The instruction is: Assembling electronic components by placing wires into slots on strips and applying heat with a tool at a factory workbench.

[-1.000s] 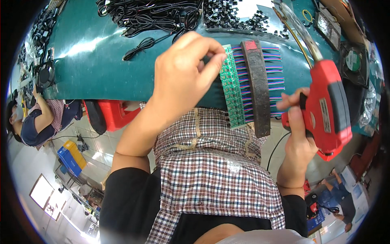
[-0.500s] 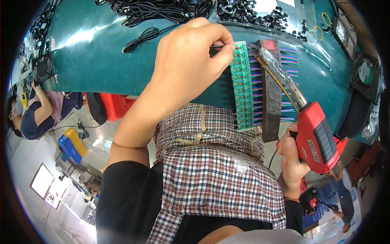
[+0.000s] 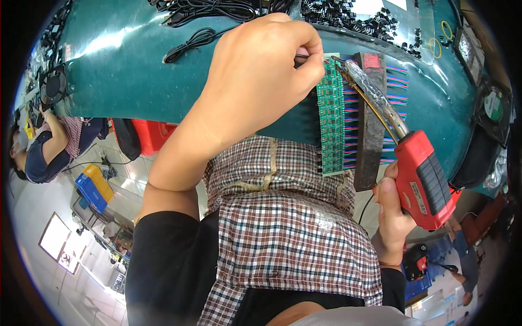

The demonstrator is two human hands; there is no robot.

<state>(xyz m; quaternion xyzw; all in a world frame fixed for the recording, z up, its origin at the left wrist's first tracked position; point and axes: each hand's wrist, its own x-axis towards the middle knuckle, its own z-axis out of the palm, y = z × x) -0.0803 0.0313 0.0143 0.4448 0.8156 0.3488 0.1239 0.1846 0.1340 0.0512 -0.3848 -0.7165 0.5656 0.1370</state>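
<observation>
My left hand (image 3: 266,70) pinches a thin black cable (image 3: 302,55) beside the top end of a green circuit board panel (image 3: 330,117). The panel carries a row of small repeated circuits. My right hand (image 3: 392,209) is wrapped round the grip of a red soldering gun (image 3: 424,182). Its long metal barrel slants up and left, and the tip is at the panel's top corner, close to my left fingertips. Fine coloured wires (image 3: 397,89) run from the panel's right side under a dark bar (image 3: 371,125) lying across them. My fingers hide the cable's end.
Coiled black cables (image 3: 212,11) lie along the far side, with a smaller coil (image 3: 190,43) nearer. A tray (image 3: 375,41) of small black parts stands far right, beside yellow rubber bands (image 3: 435,48). Black fans (image 3: 54,87) sit at the table's ends. Another person (image 3: 49,141) sits at left.
The soldering gun's tip has come from the panel's right edge onto its top corner. My left hand keeps its pinch on the cable near that corner. The whole view has shifted slightly.
</observation>
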